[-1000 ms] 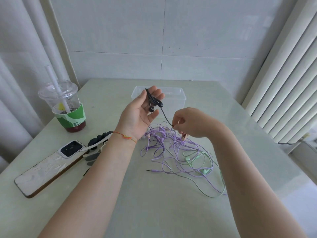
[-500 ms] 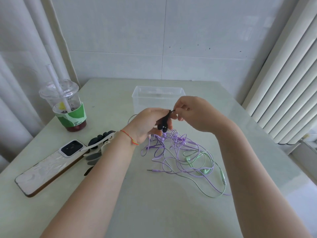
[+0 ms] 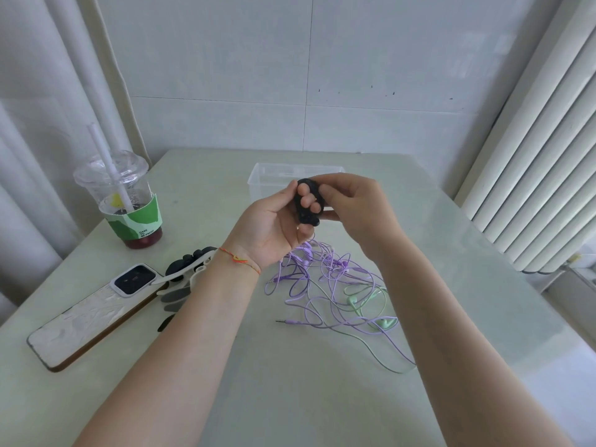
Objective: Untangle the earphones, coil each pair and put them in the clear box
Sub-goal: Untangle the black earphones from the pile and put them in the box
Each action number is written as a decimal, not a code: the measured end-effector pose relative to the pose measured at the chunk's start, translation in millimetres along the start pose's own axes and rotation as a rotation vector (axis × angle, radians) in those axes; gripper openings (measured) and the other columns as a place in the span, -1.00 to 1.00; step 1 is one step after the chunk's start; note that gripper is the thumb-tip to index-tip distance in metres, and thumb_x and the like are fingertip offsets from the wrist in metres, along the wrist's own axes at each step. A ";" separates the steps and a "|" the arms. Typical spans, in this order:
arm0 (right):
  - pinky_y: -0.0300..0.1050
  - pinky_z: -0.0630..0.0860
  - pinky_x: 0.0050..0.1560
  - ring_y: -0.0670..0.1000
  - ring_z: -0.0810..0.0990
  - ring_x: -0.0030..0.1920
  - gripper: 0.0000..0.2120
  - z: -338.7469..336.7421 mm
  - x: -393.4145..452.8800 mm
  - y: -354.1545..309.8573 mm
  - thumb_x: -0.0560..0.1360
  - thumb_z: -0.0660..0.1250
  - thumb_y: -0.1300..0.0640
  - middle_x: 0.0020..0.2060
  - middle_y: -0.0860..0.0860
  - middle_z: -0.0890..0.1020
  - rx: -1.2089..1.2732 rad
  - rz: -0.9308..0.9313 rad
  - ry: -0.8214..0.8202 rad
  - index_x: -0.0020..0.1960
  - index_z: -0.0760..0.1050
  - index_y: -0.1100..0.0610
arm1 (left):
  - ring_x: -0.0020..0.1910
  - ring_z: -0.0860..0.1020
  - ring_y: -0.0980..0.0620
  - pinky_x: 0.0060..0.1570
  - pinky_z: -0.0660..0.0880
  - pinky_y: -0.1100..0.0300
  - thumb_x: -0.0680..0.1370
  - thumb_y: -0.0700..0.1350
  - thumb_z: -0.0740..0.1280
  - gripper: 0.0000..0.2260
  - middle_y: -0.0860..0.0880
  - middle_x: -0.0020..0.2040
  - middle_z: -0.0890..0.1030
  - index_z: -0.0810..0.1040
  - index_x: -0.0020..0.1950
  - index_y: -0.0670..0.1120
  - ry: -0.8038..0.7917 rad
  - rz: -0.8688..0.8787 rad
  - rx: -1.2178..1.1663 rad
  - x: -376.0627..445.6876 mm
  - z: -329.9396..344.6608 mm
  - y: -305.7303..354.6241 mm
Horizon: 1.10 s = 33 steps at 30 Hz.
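A black pair of earphones (image 3: 305,217) is wound in a small coil around the fingers of my left hand (image 3: 274,225), which holds it above the table. My right hand (image 3: 353,204) pinches the coil's upper right side. Both hands hover just in front of the clear box (image 3: 263,180), which looks empty. Below them a tangle of purple earphones (image 3: 317,279) lies on the table, mixed with a mint green pair (image 3: 364,301). A purple jack plug (image 3: 285,321) sticks out to the left of the tangle.
A lidded drink cup (image 3: 124,201) with a straw stands at the left. A phone (image 3: 93,312) lies near the left edge, with black and white hair clips (image 3: 183,272) beside it. A radiator (image 3: 548,162) runs along the right.
The loose black cord has been wound up into a tight coil on my left fingers. Both hands rose and came together in front of the box.
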State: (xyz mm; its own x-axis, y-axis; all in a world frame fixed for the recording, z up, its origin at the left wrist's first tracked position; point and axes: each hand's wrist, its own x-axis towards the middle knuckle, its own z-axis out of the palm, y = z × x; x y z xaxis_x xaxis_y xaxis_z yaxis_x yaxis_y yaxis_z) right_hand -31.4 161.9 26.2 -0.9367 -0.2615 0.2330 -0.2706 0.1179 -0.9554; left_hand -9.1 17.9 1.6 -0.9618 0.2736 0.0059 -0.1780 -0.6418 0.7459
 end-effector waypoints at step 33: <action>-0.25 0.50 -0.26 -0.11 0.54 -0.35 -0.85 15.4 -0.1 16.5 0.53 0.34 0.27 -0.31 0.01 0.64 -0.113 -0.002 0.008 -0.05 0.68 0.12 | -0.25 0.41 0.06 -0.24 0.33 0.17 0.67 -0.08 0.17 -0.68 -0.07 -0.20 0.53 0.57 -0.24 -0.02 0.276 0.112 1.140 -1.2 -11.7 15.2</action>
State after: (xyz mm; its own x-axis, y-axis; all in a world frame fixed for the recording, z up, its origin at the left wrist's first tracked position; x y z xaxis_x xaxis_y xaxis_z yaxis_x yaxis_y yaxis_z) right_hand -32.4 149.1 7.6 -0.9378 -0.2539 0.2368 -0.2953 0.2246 -0.9286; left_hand -13.0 -0.6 5.1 -0.9976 0.0025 0.0690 0.0643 0.3975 0.9153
